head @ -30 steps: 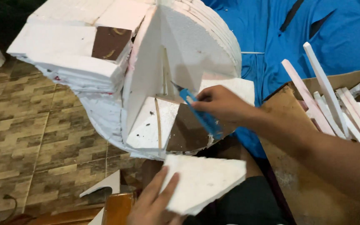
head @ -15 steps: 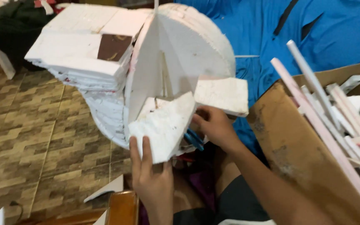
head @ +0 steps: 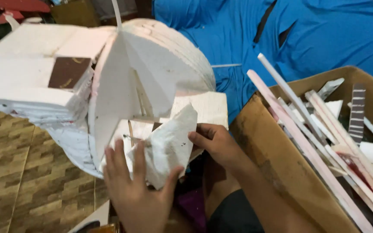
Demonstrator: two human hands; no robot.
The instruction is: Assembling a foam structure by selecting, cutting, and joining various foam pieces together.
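left hand [head: 137, 194] pinched white foam wedge [head: 167, 144], frame centre | right hand [head: 216, 144] fingers curled behind it | wedge against round foam structure [head: 152, 77], not yet seated

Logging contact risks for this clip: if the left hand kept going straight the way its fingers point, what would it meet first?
The left hand already presses the foam wedge; just behind is probably the white foam structure, though depth is unclear.
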